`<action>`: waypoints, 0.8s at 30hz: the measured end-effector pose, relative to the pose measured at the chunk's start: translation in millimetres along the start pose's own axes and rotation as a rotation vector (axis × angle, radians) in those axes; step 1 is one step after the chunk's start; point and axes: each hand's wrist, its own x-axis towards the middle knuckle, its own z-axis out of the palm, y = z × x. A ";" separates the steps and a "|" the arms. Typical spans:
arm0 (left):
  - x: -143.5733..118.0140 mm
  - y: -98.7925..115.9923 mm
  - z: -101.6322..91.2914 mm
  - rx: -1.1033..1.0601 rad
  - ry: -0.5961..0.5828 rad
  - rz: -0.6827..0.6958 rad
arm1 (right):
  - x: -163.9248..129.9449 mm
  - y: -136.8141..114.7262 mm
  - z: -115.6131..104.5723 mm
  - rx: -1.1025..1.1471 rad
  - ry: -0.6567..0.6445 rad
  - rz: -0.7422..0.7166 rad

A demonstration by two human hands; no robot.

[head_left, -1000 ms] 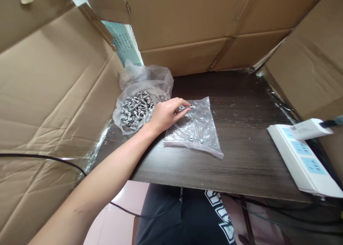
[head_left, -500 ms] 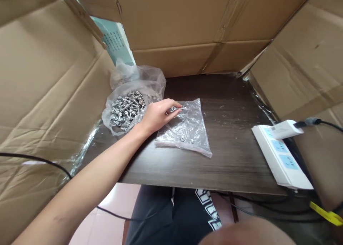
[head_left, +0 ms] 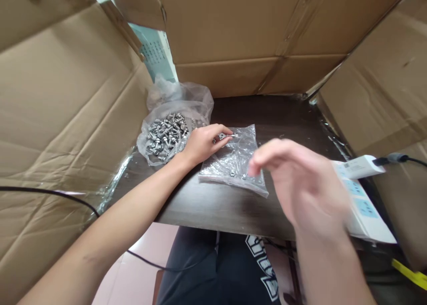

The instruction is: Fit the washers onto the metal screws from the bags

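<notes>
On the desk, our left hand pinches a screw over the bag; our right hand hovers near, blurred, fingers loosely open.

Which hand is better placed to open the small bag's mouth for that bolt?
Probably right hand: empty, hovering above the small bag. Left hand already pinches the bolt.

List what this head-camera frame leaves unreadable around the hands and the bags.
- Right hand: motion-blurred, so its grip cannot be told.
- Small clear bag: near right corner hidden behind the right hand's fingers.
- Screw in the left hand: too small to tell its type.
- Power strip: partly hidden by the right hand.
- Open bag of screws: count unreadable.
</notes>
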 end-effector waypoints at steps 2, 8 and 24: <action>-0.5 0.5 -0.3 -0.005 -0.002 -0.011 | 27.7 20.2 7.7 -0.020 0.060 0.047; -2.4 -0.1 -0.6 -0.008 -0.026 -0.056 | 74.4 77.0 30.7 -0.155 -0.174 -0.005; -2.7 -5.9 -1.1 -0.028 0.032 0.043 | 58.0 86.8 47.2 -0.072 -0.091 -0.081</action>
